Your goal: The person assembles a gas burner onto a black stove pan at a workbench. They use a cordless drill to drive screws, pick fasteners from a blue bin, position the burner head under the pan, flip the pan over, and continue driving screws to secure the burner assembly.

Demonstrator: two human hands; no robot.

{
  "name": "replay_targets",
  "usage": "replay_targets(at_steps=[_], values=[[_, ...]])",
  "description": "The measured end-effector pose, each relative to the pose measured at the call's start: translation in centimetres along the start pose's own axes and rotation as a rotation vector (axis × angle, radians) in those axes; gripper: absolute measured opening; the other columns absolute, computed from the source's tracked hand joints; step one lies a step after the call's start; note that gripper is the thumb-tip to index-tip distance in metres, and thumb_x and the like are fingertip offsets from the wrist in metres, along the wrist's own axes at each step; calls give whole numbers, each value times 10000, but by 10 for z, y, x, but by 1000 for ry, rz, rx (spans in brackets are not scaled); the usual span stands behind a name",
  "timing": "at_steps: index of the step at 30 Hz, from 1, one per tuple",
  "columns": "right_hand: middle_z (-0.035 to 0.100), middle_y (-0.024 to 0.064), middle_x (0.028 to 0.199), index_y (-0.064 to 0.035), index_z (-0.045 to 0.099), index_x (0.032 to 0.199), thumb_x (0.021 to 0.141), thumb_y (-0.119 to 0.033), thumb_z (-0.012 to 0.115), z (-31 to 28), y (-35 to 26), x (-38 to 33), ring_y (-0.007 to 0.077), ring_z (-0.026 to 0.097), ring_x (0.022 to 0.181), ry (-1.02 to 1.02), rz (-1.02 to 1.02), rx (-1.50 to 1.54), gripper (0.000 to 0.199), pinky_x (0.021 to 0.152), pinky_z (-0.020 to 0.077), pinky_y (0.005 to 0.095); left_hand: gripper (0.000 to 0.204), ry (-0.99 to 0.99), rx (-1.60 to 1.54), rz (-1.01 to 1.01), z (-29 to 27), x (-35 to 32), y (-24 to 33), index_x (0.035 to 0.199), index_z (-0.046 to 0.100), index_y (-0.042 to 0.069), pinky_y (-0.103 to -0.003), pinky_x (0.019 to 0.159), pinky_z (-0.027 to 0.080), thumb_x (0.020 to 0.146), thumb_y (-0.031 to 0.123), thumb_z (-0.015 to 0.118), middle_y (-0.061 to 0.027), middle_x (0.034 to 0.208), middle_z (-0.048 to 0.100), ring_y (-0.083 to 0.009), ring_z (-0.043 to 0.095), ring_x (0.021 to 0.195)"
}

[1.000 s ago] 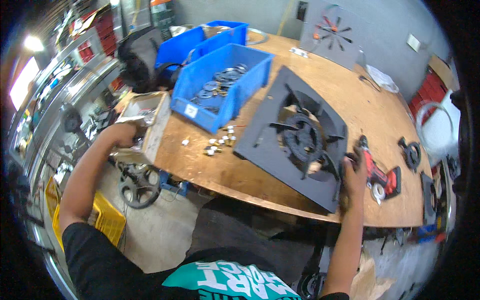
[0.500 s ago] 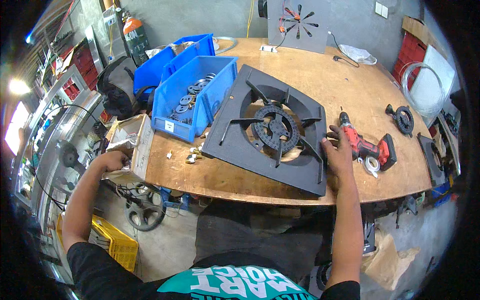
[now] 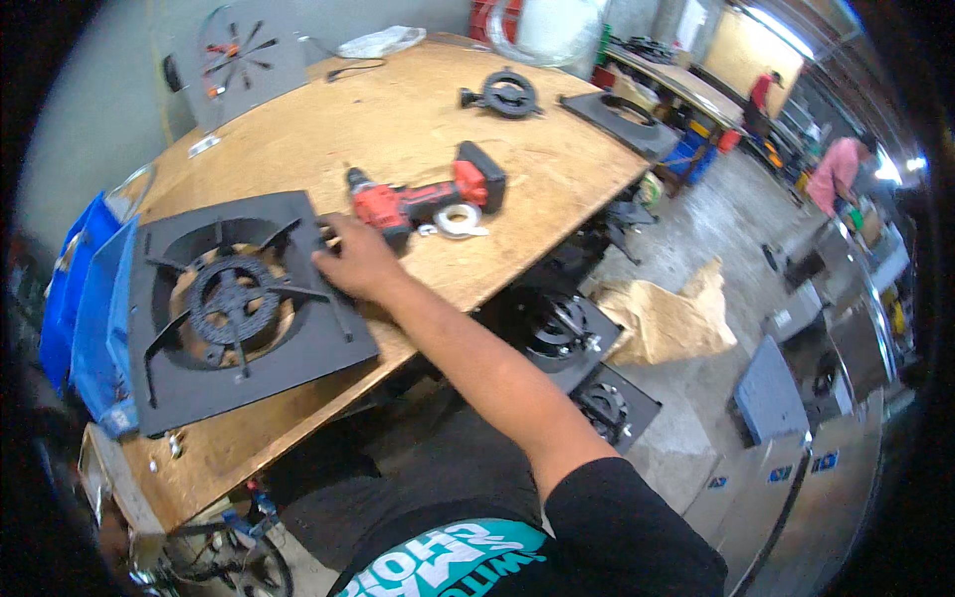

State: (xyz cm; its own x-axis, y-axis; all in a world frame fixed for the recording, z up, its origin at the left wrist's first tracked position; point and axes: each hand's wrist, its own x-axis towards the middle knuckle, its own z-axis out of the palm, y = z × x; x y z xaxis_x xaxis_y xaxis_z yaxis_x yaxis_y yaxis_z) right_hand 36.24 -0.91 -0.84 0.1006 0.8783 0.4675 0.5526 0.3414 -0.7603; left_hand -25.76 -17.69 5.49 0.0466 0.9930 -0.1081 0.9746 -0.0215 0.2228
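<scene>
A black square gas stove top [image 3: 284, 373] with pan supports lies tilted across the table's near left corner. At its middle shows a round burner [image 3: 207, 316]. My right hand [image 3: 356, 257] rests at the plate's right edge, fingers apart and thumb close to the rim. Just beyond that hand lies a red and black cordless drill [image 3: 378, 211], with a white tape roll [image 3: 476, 229] beside it. My left hand cannot be made out; the dark lower left edge, near an open cardboard box [image 3: 119, 483], hides that side. Small brass fittings [image 3: 176, 446] sit below the plate.
Blue bins [image 3: 99, 328] stand left of the plate. Another burner [image 3: 489, 95] and black stove frame [image 3: 622, 124] lie at the table's far right. Below the table are stove units [image 3: 572, 370] and crumpled brown paper [image 3: 667, 320]. Two people are farther off at right.
My view has swung right, so the plate and bins now appear farther left. My left hand, earlier in the cardboard box, has left view. My right hand stays at the plate's edge.
</scene>
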Motion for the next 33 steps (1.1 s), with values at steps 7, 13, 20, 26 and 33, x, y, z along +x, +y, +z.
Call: replay_targets(at_steps=[7,13,20,26,33], values=[[550,235,1206,8,521,1225,774,-222,686,6,0,0,376,512,1154,-13,46,-45,533,1012,401,419,630,224,-31,1,61,46,99,1284,491,-9,-396,1012,403,699,133,677,-221,1287,540,-381,500,1197],[553,246,1120,42,487,1220,758,-196,678,10,5,2,396,530,1073,-7,1,-5,554,950,432,436,631,282,-42,41,86,79,149,1297,480,-2,-401,1021,395,708,123,668,-216,1300,529,-375,490,1209],[532,216,1090,-9,501,1204,754,-149,659,10,3,1,373,545,1026,-10,26,17,497,897,458,418,633,297,-71,60,100,91,165,1312,467,6,-407,1032,387,718,112,657,-209,1315,517,-369,477,1223],[526,217,1095,0,502,1187,740,-167,658,9,2,2,382,532,1044,-17,34,30,502,914,450,430,635,323,-101,50,107,90,167,1325,455,13,-411,1042,379,727,102,648,-204,1328,507,-364,467,1234],[534,217,1073,5,513,1163,769,-169,668,10,1,0,370,549,1008,45,1,17,457,887,456,423,638,335,-114,43,114,90,171,1340,442,21,-417,1053,371,737,91,638,-198,1343,494,-358,454,1248]])
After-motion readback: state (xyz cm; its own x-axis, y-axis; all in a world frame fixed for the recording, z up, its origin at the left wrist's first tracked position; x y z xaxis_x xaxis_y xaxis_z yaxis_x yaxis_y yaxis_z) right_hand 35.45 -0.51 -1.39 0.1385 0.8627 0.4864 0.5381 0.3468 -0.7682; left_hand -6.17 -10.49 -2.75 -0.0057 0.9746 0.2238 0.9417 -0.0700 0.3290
